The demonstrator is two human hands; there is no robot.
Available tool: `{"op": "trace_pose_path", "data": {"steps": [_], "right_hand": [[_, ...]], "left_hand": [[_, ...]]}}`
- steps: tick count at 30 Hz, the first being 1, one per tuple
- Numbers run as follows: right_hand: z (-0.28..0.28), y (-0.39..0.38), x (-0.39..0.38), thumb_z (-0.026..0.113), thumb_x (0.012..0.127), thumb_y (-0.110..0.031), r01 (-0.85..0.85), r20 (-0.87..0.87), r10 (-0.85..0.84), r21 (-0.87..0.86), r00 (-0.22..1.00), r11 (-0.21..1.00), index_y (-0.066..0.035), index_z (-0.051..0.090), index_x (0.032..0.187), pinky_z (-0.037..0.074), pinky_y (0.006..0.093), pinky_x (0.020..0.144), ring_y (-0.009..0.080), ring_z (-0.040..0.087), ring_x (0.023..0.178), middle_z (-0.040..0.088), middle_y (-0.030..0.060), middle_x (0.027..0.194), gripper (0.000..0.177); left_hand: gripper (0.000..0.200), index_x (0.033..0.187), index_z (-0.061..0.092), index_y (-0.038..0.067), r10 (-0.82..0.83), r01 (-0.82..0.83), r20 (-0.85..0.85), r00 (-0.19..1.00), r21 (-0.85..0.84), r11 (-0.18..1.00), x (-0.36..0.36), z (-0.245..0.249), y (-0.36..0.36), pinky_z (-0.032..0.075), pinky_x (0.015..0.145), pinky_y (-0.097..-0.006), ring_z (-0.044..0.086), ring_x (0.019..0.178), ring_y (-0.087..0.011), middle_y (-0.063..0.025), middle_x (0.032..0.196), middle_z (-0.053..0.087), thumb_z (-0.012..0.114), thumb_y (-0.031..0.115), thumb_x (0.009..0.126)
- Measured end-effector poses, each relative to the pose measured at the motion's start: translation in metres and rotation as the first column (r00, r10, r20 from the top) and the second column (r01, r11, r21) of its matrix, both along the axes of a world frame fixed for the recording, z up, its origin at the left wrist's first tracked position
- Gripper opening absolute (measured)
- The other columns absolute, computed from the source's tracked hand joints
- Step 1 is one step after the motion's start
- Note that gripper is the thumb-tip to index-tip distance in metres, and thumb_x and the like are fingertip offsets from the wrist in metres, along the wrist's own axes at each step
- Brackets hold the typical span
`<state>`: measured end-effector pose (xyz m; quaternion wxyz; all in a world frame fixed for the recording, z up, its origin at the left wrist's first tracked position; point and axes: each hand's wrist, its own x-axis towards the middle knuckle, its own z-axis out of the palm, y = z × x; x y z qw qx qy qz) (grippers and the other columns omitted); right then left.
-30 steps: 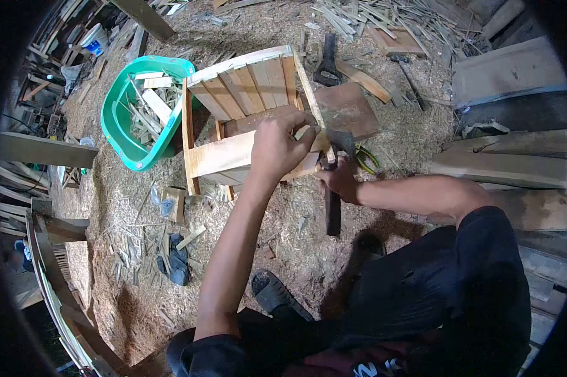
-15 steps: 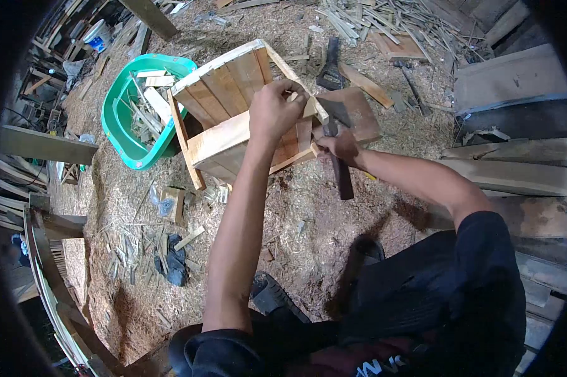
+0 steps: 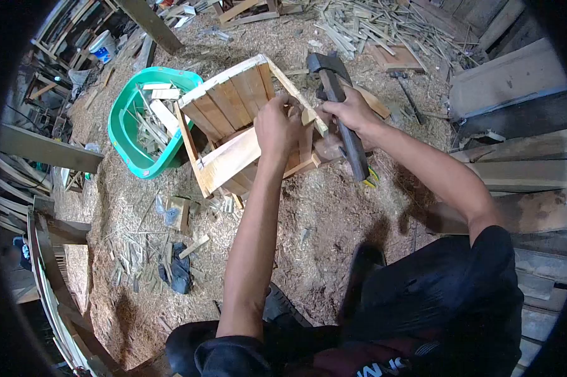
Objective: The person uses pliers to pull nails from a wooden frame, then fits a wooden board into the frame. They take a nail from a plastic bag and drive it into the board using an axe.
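A small wooden crate (image 3: pixel 233 113) made of slats lies tilted on the sawdust floor. My left hand (image 3: pixel 277 125) grips the crate's near corner and a thin slat (image 3: pixel 290 85) that runs along its edge. Just right of that corner, my right hand (image 3: pixel 352 113) holds a dark hatchet (image 3: pixel 340 107) by the handle. The hatchet's head points away from me, and its handle end reaches down past my wrist.
A green plastic basin (image 3: pixel 129 135) with wood offcuts sits left of the crate. Thick planks (image 3: pixel 516 81) lie stacked at the right. Thin wood strips (image 3: pixel 371 25) are scattered at the top. A small wood block (image 3: pixel 180 210) and dark cloth (image 3: pixel 177 270) lie on the sawdust.
The crate has been tipped and turned toward the basin. My right hand has raised the hatchet from below the crate's corner to above it.
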<state>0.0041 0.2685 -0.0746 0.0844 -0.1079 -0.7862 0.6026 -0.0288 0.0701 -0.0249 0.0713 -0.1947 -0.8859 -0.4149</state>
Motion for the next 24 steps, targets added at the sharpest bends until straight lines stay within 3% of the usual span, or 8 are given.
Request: {"op": "trace_pose_path", "data": {"steps": [1,4,7,10,13,17,22,24], "right_hand": [[0.006,-0.001,-0.001,0.076,0.075,-0.027,-0.022,-0.069,0.024,0.027,0.997,0.999,0.001,0.064,0.095,0.051,0.0369,0.065,0.0193,0.063,0.071,0.065,0.0106,0.079,0.036],[0.021,-0.005,-0.007,0.075,0.075,-0.024,-0.073,-0.030,0.074,0.016,0.997,0.997,0.000,0.063,0.090,0.051,0.0359,0.062,0.0174,0.062,0.068,0.064,0.0077,0.075,0.031],[0.041,-0.018,0.002,0.075,0.074,-0.022,-0.094,-0.018,0.094,0.001,0.995,0.996,-0.001,0.062,0.087,0.049,0.0348,0.057,0.0160,0.061,0.063,0.063,0.0057,0.073,0.028],[0.043,-0.024,0.004,0.076,0.073,-0.021,-0.103,-0.005,0.103,0.002,0.995,0.995,0.001,0.062,0.096,0.049,0.0329,0.055,0.0163,0.060,0.059,0.063,0.0057,0.073,0.035],[0.041,-0.021,0.001,0.077,0.073,-0.021,-0.133,0.051,0.130,0.067,0.990,0.989,0.004,0.061,0.103,0.050,0.0348,0.059,0.0182,0.062,0.064,0.065,0.0087,0.077,0.042],[0.024,-0.016,-0.010,0.080,0.072,-0.021,-0.076,0.191,0.055,0.105,0.980,0.992,0.009,0.061,0.109,0.052,0.0391,0.068,0.0225,0.065,0.079,0.068,0.0157,0.091,0.052],[0.023,-0.018,0.000,0.083,0.072,-0.029,-0.049,0.308,0.095,-0.155,0.947,0.987,0.010,0.060,0.114,0.052,0.0425,0.074,0.0265,0.065,0.089,0.066,0.0189,0.101,0.061],[0.028,-0.019,0.004,0.083,0.074,-0.031,-0.076,0.300,0.137,-0.205,0.944,0.976,0.009,0.059,0.114,0.051,0.0431,0.071,0.0264,0.064,0.086,0.065,0.0185,0.102,0.062]], "left_hand": [[0.025,0.095,0.072,0.001,-0.022,0.022,0.003,1.000,-0.004,1.000,-0.001,-0.001,-0.001,0.051,0.069,-0.0388,0.070,0.074,-0.0257,-0.0149,0.081,0.072,0.074,0.024,0.086],[0.024,0.094,0.072,0.002,-0.082,0.084,-0.024,0.996,0.089,0.992,-0.006,-0.001,-0.003,0.051,0.066,-0.0389,0.069,0.071,-0.0255,-0.0132,0.080,0.073,0.074,0.024,0.085],[0.022,0.094,0.073,0.002,-0.080,0.061,0.259,0.963,0.080,0.995,-0.011,0.012,-0.005,0.052,0.067,-0.0390,0.071,0.072,-0.0269,-0.0134,0.081,0.074,0.073,0.023,0.085],[0.023,0.094,0.073,0.001,-0.076,0.078,0.285,0.956,0.005,0.997,-0.015,0.016,-0.004,0.053,0.068,-0.0376,0.072,0.074,-0.0255,-0.0149,0.082,0.074,0.072,0.023,0.086],[0.024,0.093,0.072,0.000,-0.058,0.061,0.066,0.996,-0.035,0.998,-0.013,0.010,-0.002,0.054,0.071,-0.0370,0.073,0.077,-0.0233,-0.0167,0.082,0.074,0.071,0.023,0.086],[0.019,0.088,0.072,0.000,-0.076,0.077,0.095,0.993,-0.005,0.997,-0.020,0.011,-0.001,0.054,0.073,-0.0415,0.072,0.083,-0.0364,-0.0210,0.086,0.073,0.068,0.017,0.084],[0.020,0.091,0.069,-0.003,-0.136,0.116,0.140,0.981,0.147,0.982,-0.028,0.012,-0.002,0.054,0.073,-0.0406,0.072,0.080,-0.0334,-0.0206,0.083,0.072,0.067,0.016,0.085],[0.021,0.088,0.067,-0.003,-0.123,0.095,0.159,0.980,0.177,0.980,-0.026,0.010,-0.001,0.053,0.073,-0.0376,0.070,0.079,-0.0252,-0.0176,0.083,0.073,0.067,0.018,0.087]]}}
